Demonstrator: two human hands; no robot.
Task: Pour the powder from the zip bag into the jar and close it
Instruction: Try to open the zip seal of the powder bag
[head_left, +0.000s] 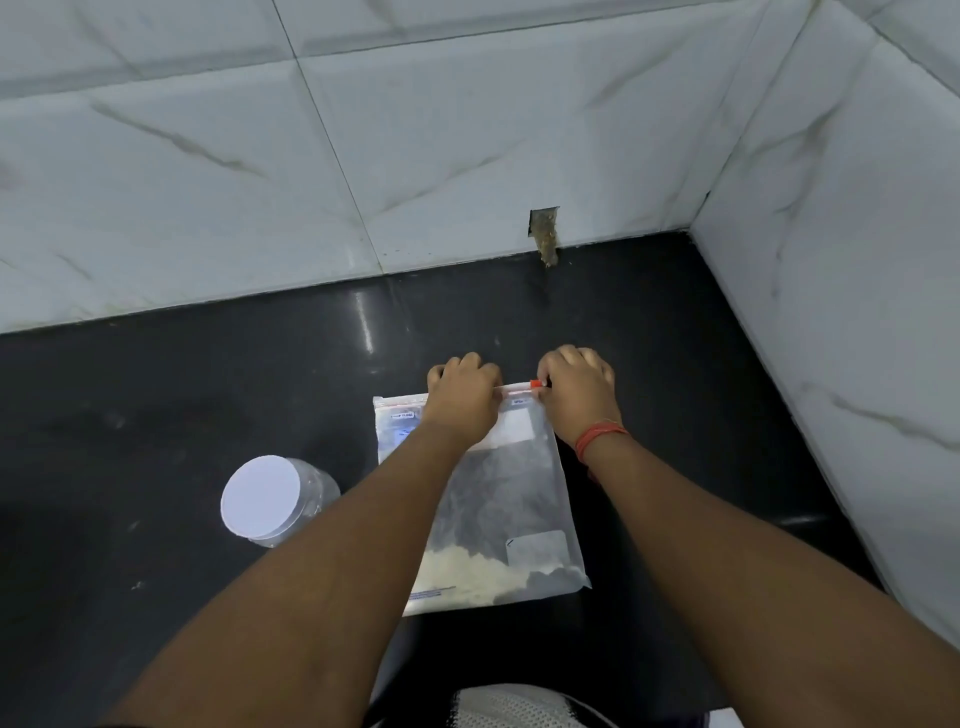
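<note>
Head view: a person stood at a black countertop (156, 395), both bare forearms reaching forward.
Near edge: a patch of white mesh fabric (514, 706) showed at the bottom of the frame, below the arms.
Zip bag (514, 499): clear plastic, lying flat on the counter between the forearms, its sealed strip at the far end.
Powder (467, 571): pale and cream-coloured, gathered at the bag's near end.
Jar (278, 501): clear, with a white round lid on, standing on the counter to the left of the bag, apart from it.
Left hand (462, 397): fingers curled down over the bag's top edge, gripping it.
Right hand (574, 389): fingertips pinched together on the red slider (535, 384) of the zip strip; a red thread band (600, 436) circled the wrist.
Far side: white marbled wall tiles (467, 130) met in a corner on the right, with a small broken hole (544, 234) at the tile base.
</note>
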